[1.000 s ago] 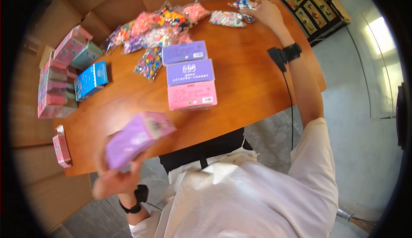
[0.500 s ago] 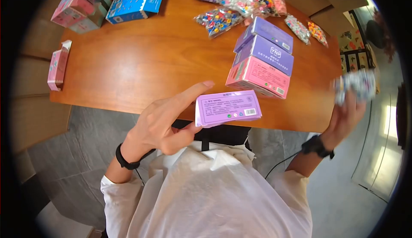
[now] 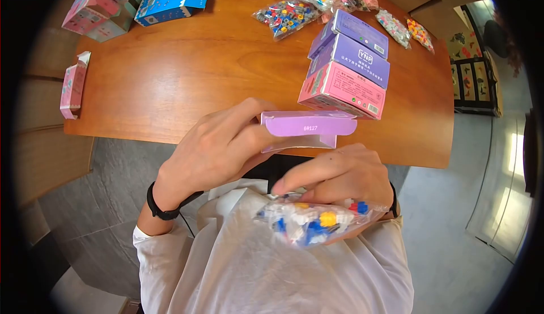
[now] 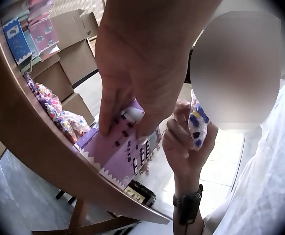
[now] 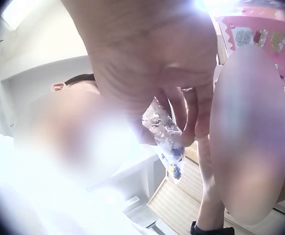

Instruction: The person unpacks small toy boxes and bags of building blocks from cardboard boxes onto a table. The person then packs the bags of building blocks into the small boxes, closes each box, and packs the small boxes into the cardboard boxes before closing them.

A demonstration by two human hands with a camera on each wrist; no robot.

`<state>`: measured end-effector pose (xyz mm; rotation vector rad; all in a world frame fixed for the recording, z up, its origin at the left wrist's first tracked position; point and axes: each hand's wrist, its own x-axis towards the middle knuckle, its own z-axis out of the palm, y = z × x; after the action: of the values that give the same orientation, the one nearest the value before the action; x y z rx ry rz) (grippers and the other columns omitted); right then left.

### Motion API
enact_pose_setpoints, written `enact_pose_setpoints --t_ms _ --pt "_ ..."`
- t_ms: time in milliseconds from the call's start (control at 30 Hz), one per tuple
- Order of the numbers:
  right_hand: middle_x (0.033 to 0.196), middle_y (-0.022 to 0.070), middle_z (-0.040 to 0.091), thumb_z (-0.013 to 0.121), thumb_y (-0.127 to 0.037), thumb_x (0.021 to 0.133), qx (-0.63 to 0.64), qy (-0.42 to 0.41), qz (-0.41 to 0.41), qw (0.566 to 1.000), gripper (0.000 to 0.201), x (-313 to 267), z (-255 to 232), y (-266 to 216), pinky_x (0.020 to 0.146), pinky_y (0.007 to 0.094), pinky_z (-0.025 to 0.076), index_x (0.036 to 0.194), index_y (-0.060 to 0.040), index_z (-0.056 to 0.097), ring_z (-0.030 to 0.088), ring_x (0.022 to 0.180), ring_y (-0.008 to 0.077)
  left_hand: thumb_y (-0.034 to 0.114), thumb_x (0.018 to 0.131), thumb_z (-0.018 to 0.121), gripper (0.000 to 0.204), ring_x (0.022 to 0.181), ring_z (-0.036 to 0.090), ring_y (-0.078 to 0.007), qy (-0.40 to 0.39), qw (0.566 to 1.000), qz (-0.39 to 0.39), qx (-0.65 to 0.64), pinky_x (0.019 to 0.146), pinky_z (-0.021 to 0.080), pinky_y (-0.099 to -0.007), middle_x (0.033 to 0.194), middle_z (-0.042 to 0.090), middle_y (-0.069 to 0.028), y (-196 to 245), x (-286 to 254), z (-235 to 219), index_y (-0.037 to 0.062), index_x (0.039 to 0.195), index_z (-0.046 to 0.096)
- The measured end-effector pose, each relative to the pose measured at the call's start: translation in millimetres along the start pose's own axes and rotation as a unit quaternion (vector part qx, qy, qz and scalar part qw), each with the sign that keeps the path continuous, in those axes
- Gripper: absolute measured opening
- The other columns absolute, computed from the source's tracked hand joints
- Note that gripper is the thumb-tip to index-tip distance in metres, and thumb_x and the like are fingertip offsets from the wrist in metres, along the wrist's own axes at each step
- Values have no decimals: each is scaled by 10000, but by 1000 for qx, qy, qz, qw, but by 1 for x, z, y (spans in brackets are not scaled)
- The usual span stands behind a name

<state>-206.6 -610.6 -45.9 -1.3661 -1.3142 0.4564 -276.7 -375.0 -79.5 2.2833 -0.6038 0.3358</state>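
The left hand (image 3: 218, 141) grips a purple box (image 3: 309, 126) near the table's front edge; its flap end, printed 60127, faces the body and a gap shows under the flap. In the left wrist view the fingers and thumb hold the patterned purple box (image 4: 118, 149) from above. Just right of the box and nearer the body, the right hand (image 3: 343, 181) holds a clear bag (image 3: 317, 220) of white, blue, yellow and red pieces. The right wrist view shows the bag (image 5: 164, 142) pinched between thumb and fingers.
Two purple boxes and a pink box (image 3: 348, 90) stand in a row beyond the hands. Bags of coloured pieces (image 3: 286, 16) lie at the back. A blue box (image 3: 173, 1) and stacked boxes (image 3: 90, 11) are at the back left, a small pink box (image 3: 73, 87) at the left edge.
The right hand has brought the bag from the table's far right to beside the purple box. The left hand moved the box from the left to the front and turned its flap end toward the body.
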Motion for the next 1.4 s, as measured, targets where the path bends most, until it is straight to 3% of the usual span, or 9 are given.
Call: enact_pose_setpoints --t_ms 67,200,333,400,500,633,1133,1300,1400 --pt "1133 113 727 805 -59 743 -70 73 -132 986 363 13 6 11 652 329 544 1073 -45 654 712 801 255 33 757 831 511 797 690 -308 21 997 10 -72 680 575 -404 1089 673 -115 -6 -2 4 83 1188 562" --pt "1133 135 731 793 -48 771 -69 95 -165 979 350 20 7 25 668 361 551 1086 -35 641 721 832 267 2 714 854 606 769 685 -305 -17 995 -62 -81 669 566 -397 1073 675 -126 -11 -15 7 68 1203 503" --pt "1138 142 737 787 -104 807 -101 6 -264 959 403 33 -20 51 709 368 573 1159 -20 610 727 850 278 -3 717 859 621 700 659 -291 51 995 -20 -81 654 549 -378 1043 677 -117 -8 -13 -1 63 1209 485" --pt "1157 132 741 800 -120 783 -48 83 -252 963 367 32 -9 47 716 364 583 1107 -25 657 739 891 278 6 728 862 608 681 651 -284 40 998 -23 -42 649 545 -373 1036 676 -109 -3 -13 -2 62 1200 483" --pt "1144 155 756 798 -122 724 -133 8 -10 991 248 30 -27 10 710 356 603 931 -3 729 760 915 301 47 735 881 625 672 644 -259 69 993 -19 -96 639 535 -366 1010 670 -96 -4 -10 0 57 1203 467" --pt "1079 147 774 756 -67 730 -112 170 -47 978 220 22 -20 9 740 341 622 939 -2 731 775 878 312 110 772 893 619 655 654 -253 55 997 -17 -45 604 533 -365 1005 672 -89 -7 -11 3 64 1205 453" --pt "983 151 739 870 -271 775 -360 88 -59 927 429 8 -45 3 812 384 494 1051 4 692 656 924 289 150 792 902 613 688 693 -279 73 993 -20 -95 613 546 -376 1002 692 -118 -14 -12 16 65 1208 459" --pt "1035 167 718 868 -215 780 -358 145 -55 921 443 -2 -42 -1 785 373 497 1092 43 687 653 910 289 88 780 889 548 835 725 -301 63 993 -30 -94 695 574 -384 1114 708 -167 -5 -4 10 53 1213 556" --pt "958 126 715 909 -147 722 -370 217 -39 903 413 -8 -29 2 679 345 484 1058 18 733 647 778 271 51 763 876 490 932 726 -331 157 973 18 -168 756 584 -393 1192 700 -199 -8 -4 17 56 1179 616"
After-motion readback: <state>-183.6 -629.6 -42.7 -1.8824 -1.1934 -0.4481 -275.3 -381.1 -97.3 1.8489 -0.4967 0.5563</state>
